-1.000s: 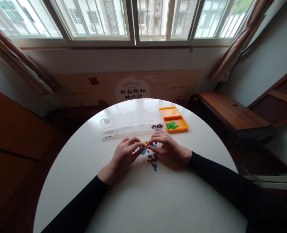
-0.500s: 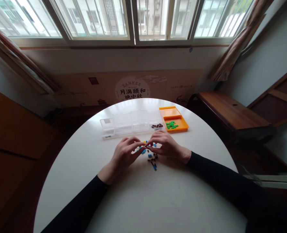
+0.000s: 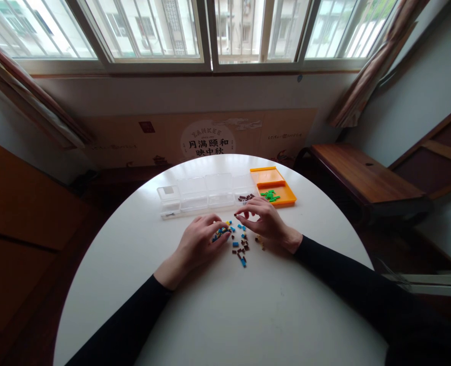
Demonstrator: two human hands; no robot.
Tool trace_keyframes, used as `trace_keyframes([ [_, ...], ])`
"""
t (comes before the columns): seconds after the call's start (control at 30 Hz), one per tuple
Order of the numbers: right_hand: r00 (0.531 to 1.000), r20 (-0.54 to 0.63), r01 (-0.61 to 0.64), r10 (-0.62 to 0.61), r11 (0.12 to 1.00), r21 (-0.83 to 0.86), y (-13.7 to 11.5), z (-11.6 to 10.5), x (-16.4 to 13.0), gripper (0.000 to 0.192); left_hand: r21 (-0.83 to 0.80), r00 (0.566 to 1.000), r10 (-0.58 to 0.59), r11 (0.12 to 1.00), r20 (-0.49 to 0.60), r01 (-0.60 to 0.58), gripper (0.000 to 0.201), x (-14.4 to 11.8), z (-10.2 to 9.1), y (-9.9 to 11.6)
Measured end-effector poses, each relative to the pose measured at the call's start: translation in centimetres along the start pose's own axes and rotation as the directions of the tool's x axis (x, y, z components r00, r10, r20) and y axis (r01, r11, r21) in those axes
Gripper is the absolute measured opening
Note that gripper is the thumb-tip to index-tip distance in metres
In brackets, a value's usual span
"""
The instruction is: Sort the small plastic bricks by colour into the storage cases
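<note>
Head view of a sorting layout on a round white counter [image 3: 218, 315]. The left hand [image 3: 198, 244] rested on the counter with its fingertips touching the near edge of a loose pile of small beads [image 3: 235, 239], blue, yellow and dark brown; its fingers were curled loosely, and whether they pinched a bead could not be told. The right hand [image 3: 265, 223] hovered just beyond the pile, thumb and forefinger drawn together as if on one bead, though the piece itself was too small to confirm.

Behind the hands stood a row of clear boxes [image 3: 202, 195]; the rightmost held a few brown beads [image 3: 246, 197], while the others appeared nearly bare. Just beside the row, an orange tray [image 3: 277, 180] held a cluster of green beads [image 3: 270, 194].

Judged from this arrangement, the green pieces were already separated and the brown partly so; blue, yellow and the remaining brown beads still lay mixed between the hands.
</note>
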State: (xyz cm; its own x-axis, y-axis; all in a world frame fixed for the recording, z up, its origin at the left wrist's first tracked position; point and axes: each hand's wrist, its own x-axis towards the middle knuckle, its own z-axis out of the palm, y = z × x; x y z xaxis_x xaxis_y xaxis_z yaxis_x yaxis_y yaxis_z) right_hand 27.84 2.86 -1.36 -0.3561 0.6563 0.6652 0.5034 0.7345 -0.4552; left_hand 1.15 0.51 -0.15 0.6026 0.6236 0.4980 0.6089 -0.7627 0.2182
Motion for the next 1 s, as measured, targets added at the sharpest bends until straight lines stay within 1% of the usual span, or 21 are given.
trace_keyframes([
  [0.1, 1.0, -0.012, -0.017, 0.017, 1.0, -0.018, 0.1, -0.1, 0.0, 0.004, -0.008, 1.0, 0.003, 1.0, -0.004, -0.003, 0.014, 0.0, 0.1, 0.0],
  [0.2, 0.997, -0.057, -0.057, 0.053, 0.995, -0.081, 0.5, -0.4, 0.3, 0.005, -0.012, 1.0, 0.01, 1.0, -0.002, -0.01, 0.015, 0.0, 0.1, 0.0],
  [0.37, 0.978, -0.164, -0.164, 0.126, 0.956, -0.242, 2.5, -0.5, 0.9, 0.009, -0.02, 1.0, 0.029, 0.999, -0.005, -0.03, 0.013, 0.0, 0.2, 0.1],
  [0.47, 0.975, -0.177, -0.185, 0.137, 0.939, -0.291, 3.7, -0.3, 1.1, 0.011, -0.026, 0.999, 0.044, 0.999, -0.008, -0.044, 0.012, 0.0, 0.1, 0.2],
  [0.6, 0.977, -0.163, -0.182, 0.14, 0.942, -0.283, 3.9, -0.2, 0.9, 0.012, -0.028, 0.998, 0.061, 0.998, -0.017, -0.062, 0.012, 0.1, 0.0, 0.3],
  [0.8, 0.985, -0.125, -0.145, 0.121, 0.967, -0.211, 2.5, -0.3, 0.5, 0.011, -0.053, 0.994, 0.108, 0.993, -0.003, -0.108, 0.014, 0.1, -0.1, 0.2],
  [1.0, 0.993, -0.071, -0.102, 0.093, 0.984, -0.143, 1.7, -0.1, 0.3, 0.009, -0.08, 0.991, 0.136, 0.987, -0.008, -0.136, 0.01, 0.0, 0.2, 0.2],
])
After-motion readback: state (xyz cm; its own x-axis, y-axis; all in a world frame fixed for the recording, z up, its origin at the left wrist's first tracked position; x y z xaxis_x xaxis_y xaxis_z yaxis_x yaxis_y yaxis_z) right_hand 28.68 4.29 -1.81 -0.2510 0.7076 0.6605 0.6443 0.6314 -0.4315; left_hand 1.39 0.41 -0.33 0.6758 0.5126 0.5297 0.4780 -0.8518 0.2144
